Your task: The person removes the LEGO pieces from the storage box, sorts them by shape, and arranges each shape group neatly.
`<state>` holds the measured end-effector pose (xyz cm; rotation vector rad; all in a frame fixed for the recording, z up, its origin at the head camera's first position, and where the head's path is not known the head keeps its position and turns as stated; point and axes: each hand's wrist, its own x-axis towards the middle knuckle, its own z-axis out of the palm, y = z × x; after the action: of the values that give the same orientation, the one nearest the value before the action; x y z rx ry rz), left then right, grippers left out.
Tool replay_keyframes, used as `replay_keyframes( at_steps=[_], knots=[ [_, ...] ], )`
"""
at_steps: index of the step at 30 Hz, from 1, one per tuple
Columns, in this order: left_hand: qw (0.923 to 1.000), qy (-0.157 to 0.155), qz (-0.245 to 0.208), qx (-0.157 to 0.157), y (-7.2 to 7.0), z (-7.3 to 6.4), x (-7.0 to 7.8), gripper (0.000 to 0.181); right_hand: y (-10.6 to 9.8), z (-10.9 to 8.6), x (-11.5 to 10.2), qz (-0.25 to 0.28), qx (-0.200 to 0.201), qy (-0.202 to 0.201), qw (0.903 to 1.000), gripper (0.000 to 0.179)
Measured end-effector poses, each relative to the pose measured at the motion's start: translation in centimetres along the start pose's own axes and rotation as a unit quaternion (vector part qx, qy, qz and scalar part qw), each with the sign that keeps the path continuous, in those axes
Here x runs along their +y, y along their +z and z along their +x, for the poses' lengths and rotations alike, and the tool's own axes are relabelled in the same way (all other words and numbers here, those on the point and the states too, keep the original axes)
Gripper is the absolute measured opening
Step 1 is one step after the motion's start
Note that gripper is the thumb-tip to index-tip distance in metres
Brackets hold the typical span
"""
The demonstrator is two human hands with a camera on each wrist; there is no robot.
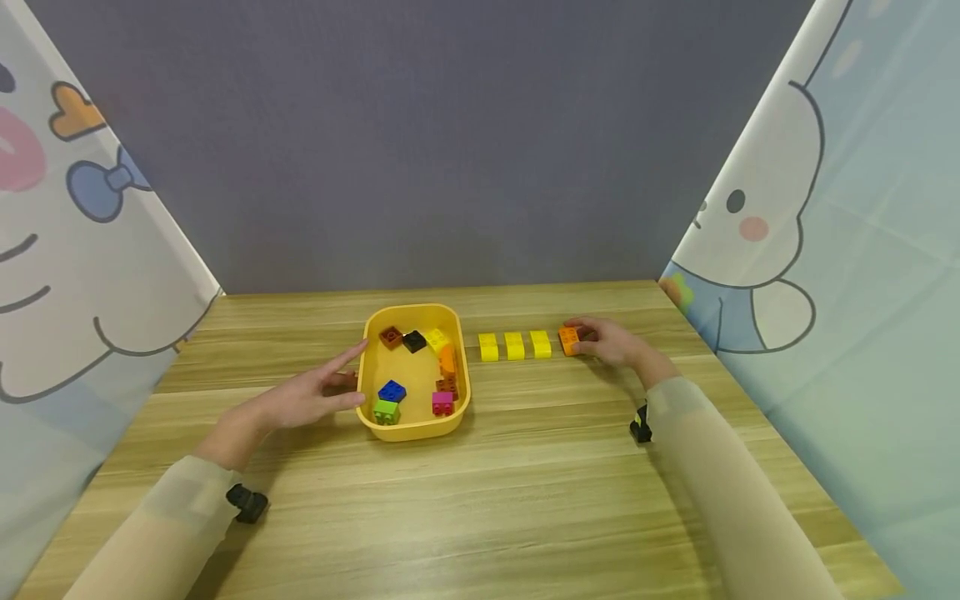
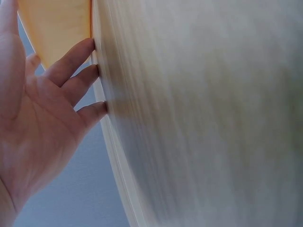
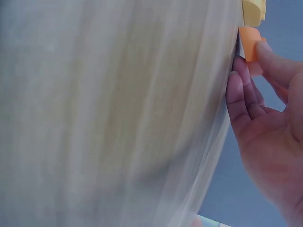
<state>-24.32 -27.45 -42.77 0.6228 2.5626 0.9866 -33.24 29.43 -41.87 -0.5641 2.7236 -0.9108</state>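
At the right end of a row on the table, my right hand [image 1: 611,342] pinches an orange toy building brick [image 1: 568,340] between thumb and fingers. The right wrist view shows the thumb on one side of that orange brick [image 3: 251,43], low at the tabletop. Left of it stand three yellow bricks [image 1: 514,346], spaced apart in line. My left hand [image 1: 303,400] has its fingers spread against the left side of a yellow tray [image 1: 415,432]. In the left wrist view, fingertips of the left hand [image 2: 52,99] rest on the wood beside the tray wall [image 2: 57,23].
Inside the tray lie a blue brick [image 1: 392,392], a lime green brick [image 1: 386,412], a magenta brick [image 1: 442,403], a black brick [image 1: 414,341] and several brown, orange and yellow ones. A grey panel [image 1: 442,167] rises behind the wooden table [image 1: 480,500], with printed cloth at both sides.
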Motion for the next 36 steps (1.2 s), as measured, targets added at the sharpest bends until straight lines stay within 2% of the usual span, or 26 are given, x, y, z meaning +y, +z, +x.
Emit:
replay_keyframes(
  at_steps=[9,21,36],
  knots=[
    [1.0,0.0,0.006,0.002,-0.03,-0.04,0.06,0.094,-0.13,0.16,0.09,-0.001,-0.009,0.023,0.9997,0.058],
    [1.0,-0.002,0.0,-0.001,-0.34,-0.15,0.14,0.095,0.12,0.36,0.09,-0.011,-0.018,0.016,0.9996,0.055],
    [1.0,-0.003,0.0,-0.001,-0.08,-0.08,0.13,0.096,0.25,0.29,0.23,-0.017,-0.019,0.009,0.9996,0.055]
  ],
)
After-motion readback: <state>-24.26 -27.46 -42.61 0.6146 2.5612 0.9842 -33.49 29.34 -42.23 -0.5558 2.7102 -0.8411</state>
